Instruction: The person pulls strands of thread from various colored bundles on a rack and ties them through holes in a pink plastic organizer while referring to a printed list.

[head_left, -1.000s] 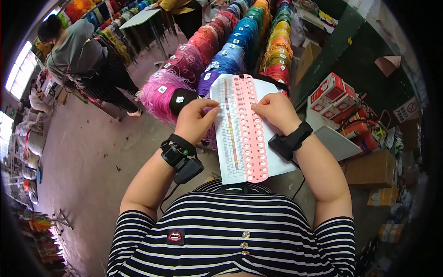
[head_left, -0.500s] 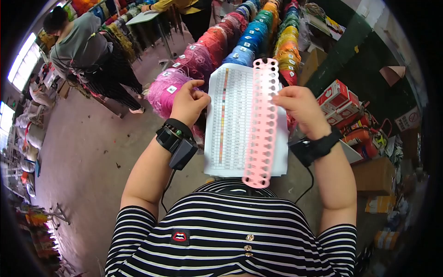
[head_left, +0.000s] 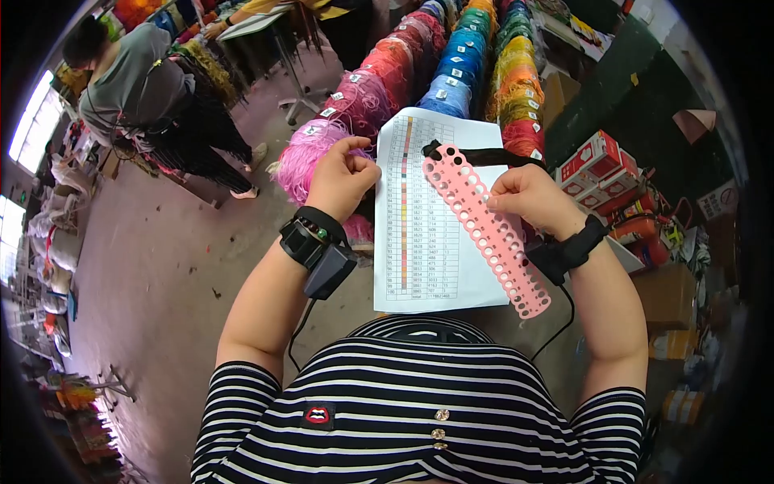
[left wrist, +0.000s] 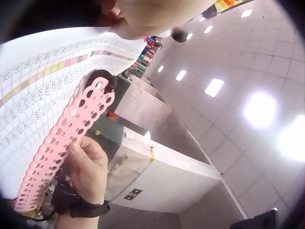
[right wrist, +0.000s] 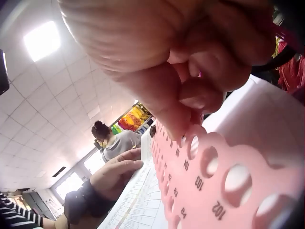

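Note:
My left hand (head_left: 343, 179) pinches the left edge of the printed sheets (head_left: 415, 250), which carry number columns and a strip of colour swatches. In my right hand (head_left: 534, 198), a pink thread organizer card (head_left: 482, 224) is pinched between thumb and fingers by its right edge. Rows of round holes run along both sides of the card, with printed numbers such as 102 and 103 (right wrist: 199, 183) beside them. The card slants across the sheets' right part, its lower end beyond the paper. Black strands (head_left: 493, 158) are looped at its top end.
Rows of labelled thread hanks, pink (head_left: 310, 153), blue (head_left: 451, 85) and yellow (head_left: 516, 77), stretch away in front. Red-white boxes (head_left: 597, 165) and fire extinguishers (head_left: 637, 222) stand at right. Another person (head_left: 145, 89) stands at far left, near a small table (head_left: 254, 26).
The pink card has swung from nearly upright to a slant, its lower end moving right, uncovering more of the printed columns. My right hand has shifted right with it; the left keeps the sheets' edge.

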Demonstrator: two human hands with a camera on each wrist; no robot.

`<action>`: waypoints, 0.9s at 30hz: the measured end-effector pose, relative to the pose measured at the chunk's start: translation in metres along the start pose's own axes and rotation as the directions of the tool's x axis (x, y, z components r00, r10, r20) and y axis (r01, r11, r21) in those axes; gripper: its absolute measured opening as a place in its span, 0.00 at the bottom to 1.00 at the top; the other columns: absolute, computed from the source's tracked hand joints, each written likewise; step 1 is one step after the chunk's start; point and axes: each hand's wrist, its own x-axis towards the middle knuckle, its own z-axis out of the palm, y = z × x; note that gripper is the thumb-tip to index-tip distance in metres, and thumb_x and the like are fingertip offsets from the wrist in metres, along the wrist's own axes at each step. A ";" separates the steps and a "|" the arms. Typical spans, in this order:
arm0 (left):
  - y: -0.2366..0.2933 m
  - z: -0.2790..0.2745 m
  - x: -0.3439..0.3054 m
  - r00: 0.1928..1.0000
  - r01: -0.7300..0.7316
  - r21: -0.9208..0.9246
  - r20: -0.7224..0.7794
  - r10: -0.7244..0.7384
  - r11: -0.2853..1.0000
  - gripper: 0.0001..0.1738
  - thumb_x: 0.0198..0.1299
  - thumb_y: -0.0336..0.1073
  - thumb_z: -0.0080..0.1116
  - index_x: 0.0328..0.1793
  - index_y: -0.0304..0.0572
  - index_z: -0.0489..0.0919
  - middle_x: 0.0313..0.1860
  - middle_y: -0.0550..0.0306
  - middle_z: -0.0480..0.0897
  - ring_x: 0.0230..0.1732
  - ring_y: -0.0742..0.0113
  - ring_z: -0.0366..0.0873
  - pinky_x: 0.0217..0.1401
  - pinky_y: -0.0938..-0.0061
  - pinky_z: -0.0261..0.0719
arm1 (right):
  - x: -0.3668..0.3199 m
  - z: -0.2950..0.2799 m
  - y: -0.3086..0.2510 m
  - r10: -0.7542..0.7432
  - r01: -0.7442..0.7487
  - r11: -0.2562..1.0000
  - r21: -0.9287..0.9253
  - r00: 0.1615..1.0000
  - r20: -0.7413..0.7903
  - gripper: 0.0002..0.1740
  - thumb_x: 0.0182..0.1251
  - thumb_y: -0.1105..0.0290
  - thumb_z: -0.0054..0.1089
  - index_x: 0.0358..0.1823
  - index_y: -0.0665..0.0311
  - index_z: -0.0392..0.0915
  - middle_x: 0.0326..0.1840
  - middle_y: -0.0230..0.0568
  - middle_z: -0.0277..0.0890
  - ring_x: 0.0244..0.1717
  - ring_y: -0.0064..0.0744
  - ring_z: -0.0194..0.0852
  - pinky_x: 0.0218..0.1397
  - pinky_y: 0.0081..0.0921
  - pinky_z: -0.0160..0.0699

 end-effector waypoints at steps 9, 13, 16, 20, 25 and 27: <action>-0.004 -0.002 0.002 1.000 -0.020 0.035 0.010 0.019 0.999 0.31 0.56 0.26 0.60 0.66 0.28 0.64 0.32 0.61 0.80 0.30 0.80 0.75 0.28 0.86 0.68 | -0.004 -0.038 -0.011 -0.011 0.030 0.977 0.210 0.996 -0.089 0.06 0.54 0.74 0.66 0.28 0.71 0.80 0.27 0.30 0.78 0.29 0.18 0.73 0.35 0.19 0.71; -0.004 0.001 0.002 0.999 -0.027 0.027 -0.021 0.028 0.999 0.31 0.56 0.25 0.60 0.66 0.27 0.64 0.32 0.61 0.80 0.29 0.80 0.74 0.29 0.85 0.68 | 0.006 -0.047 -0.007 -0.117 0.118 0.990 0.071 0.993 -0.019 0.07 0.56 0.72 0.65 0.29 0.71 0.80 0.25 0.29 0.77 0.28 0.16 0.71 0.33 0.17 0.69; 0.003 0.001 -0.001 1.000 0.001 0.045 -0.018 0.000 0.999 0.31 0.56 0.26 0.60 0.66 0.29 0.65 0.33 0.62 0.80 0.31 0.80 0.74 0.31 0.85 0.69 | 0.022 -0.029 0.011 -0.073 0.074 0.995 -0.068 0.997 0.017 0.10 0.53 0.69 0.67 0.30 0.71 0.81 0.23 0.36 0.79 0.26 0.23 0.75 0.31 0.23 0.72; 0.004 -0.001 -0.005 0.991 -0.078 0.214 -0.092 0.099 0.974 0.28 0.56 0.27 0.61 0.64 0.33 0.69 0.37 0.61 0.80 0.32 0.79 0.75 0.34 0.84 0.72 | 0.024 -0.022 0.014 -0.043 0.041 0.998 0.049 0.998 0.050 0.09 0.54 0.70 0.67 0.29 0.71 0.81 0.23 0.35 0.78 0.26 0.21 0.74 0.30 0.24 0.72; 0.031 0.009 -0.015 0.935 -0.262 0.357 -0.136 0.327 0.896 0.23 0.58 0.32 0.62 0.60 0.38 0.72 0.40 0.62 0.80 0.35 0.76 0.78 0.37 0.82 0.74 | 0.014 -0.033 0.004 -0.065 0.054 0.980 0.191 0.996 0.053 0.06 0.58 0.75 0.64 0.30 0.71 0.80 0.26 0.31 0.77 0.28 0.17 0.72 0.35 0.17 0.71; 0.043 0.021 -0.018 0.978 -0.183 0.145 -0.073 0.195 0.972 0.21 0.60 0.33 0.61 0.59 0.38 0.73 0.40 0.62 0.81 0.37 0.75 0.79 0.38 0.83 0.74 | 0.012 -0.038 0.001 -0.076 0.067 0.967 0.246 0.997 0.028 0.06 0.58 0.74 0.64 0.31 0.71 0.80 0.27 0.31 0.77 0.29 0.17 0.72 0.36 0.17 0.71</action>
